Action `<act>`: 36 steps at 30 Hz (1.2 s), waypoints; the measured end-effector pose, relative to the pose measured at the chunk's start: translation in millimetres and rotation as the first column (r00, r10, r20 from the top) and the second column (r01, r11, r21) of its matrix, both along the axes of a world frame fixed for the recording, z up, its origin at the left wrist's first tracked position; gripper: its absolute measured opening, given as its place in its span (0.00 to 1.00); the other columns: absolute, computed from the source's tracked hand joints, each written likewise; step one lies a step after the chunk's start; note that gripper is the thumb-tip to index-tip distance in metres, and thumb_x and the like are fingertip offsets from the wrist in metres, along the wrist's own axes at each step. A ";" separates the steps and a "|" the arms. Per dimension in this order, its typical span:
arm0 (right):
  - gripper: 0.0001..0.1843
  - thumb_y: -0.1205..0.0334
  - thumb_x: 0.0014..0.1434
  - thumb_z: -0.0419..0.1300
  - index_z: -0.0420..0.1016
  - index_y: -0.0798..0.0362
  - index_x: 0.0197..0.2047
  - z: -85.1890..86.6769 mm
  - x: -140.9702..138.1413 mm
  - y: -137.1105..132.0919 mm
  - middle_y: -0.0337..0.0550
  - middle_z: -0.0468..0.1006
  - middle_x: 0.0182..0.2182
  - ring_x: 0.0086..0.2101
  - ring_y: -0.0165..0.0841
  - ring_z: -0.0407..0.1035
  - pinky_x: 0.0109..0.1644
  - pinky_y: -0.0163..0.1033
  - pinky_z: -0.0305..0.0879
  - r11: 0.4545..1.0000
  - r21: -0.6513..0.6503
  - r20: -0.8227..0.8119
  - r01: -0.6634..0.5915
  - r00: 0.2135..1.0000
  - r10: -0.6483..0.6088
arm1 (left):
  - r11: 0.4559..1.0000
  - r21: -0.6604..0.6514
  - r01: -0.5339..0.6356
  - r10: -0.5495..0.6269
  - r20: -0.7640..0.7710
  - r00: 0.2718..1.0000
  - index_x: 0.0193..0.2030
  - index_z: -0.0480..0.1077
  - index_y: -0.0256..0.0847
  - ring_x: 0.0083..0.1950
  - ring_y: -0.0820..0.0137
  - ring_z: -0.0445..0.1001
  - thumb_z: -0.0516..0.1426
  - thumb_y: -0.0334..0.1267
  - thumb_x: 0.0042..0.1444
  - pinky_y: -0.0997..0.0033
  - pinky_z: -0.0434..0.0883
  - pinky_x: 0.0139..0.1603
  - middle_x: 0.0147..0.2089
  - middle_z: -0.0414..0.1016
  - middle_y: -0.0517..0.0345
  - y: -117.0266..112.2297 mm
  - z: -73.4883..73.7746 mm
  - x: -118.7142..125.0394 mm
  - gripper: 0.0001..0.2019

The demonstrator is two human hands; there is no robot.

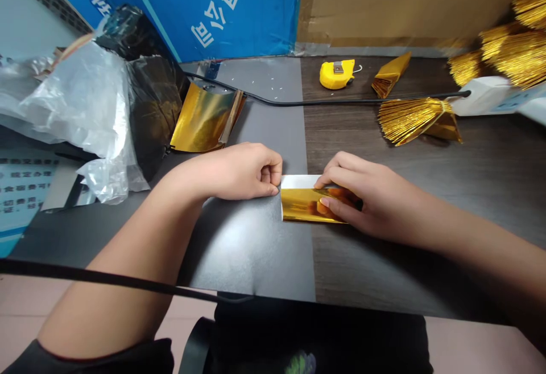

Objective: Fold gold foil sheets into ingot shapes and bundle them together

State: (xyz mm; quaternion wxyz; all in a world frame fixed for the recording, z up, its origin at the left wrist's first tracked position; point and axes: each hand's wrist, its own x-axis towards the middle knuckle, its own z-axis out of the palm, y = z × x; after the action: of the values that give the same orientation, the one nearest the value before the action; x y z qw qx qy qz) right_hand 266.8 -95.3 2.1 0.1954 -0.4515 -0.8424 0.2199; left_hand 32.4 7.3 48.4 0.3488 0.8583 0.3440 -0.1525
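Observation:
A small sheet of gold foil paper [301,204], white on its back, lies folded on the table in front of me. My left hand [241,170] is closed, pinching the sheet's left edge between thumb and fingers. My right hand [367,197] presses down on the right part of the sheet, fingers bent and held together on the gold face. The right end of the sheet is hidden under that hand.
A stack of gold sheets [205,118] lies at the back left beside crumpled plastic bags [81,101]. Folded gold fans [416,119] and a folded gold piece [390,75] lie at the back right. A yellow tape measure [336,73] and a black cable [341,102] lie behind.

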 end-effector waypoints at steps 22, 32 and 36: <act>0.06 0.65 0.63 0.57 0.73 0.52 0.44 0.3 -0.9 -0.4 0.46 0.72 0.39 0.32 0.32 0.68 0.34 0.37 0.67 0.999 -0.031 0.013 0.022 1.000 -0.022 | 0.998 0.045 -0.044 0.045 -0.014 0.999 0.37 0.73 0.41 0.29 0.78 0.69 0.58 0.37 0.56 0.75 0.58 0.32 0.33 0.78 0.63 -3.9 1.4 4.2 0.04; 0.06 0.66 0.63 0.57 0.73 0.53 0.43 0.6 -1.2 -0.4 0.46 0.72 0.40 0.35 0.33 0.70 0.37 0.38 0.68 0.999 -0.037 0.017 0.017 1.000 -0.017 | 0.976 0.193 -0.097 0.105 -0.029 0.994 0.44 0.70 0.42 0.31 0.76 0.67 0.61 0.46 0.56 0.74 0.55 0.32 0.34 0.76 0.62 -10.5 -3.0 11.7 0.13; 0.06 0.66 0.63 0.57 0.73 0.52 0.44 2.5 -1.7 -0.1 0.46 0.72 0.40 0.35 0.33 0.70 0.37 0.38 0.68 0.999 -0.050 0.027 0.021 0.999 -0.019 | 0.975 0.198 -0.097 0.101 -0.011 0.995 0.42 0.70 0.43 0.29 0.76 0.67 0.61 0.47 0.57 0.73 0.54 0.32 0.33 0.76 0.64 -8.6 -5.8 11.7 0.12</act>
State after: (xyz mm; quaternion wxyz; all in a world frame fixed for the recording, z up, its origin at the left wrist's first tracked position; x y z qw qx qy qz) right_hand 265.1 -95.4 4.5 0.1749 -0.4675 -0.8346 0.2330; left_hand 44.1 -1.4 42.6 0.2656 0.8688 0.4035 -0.1092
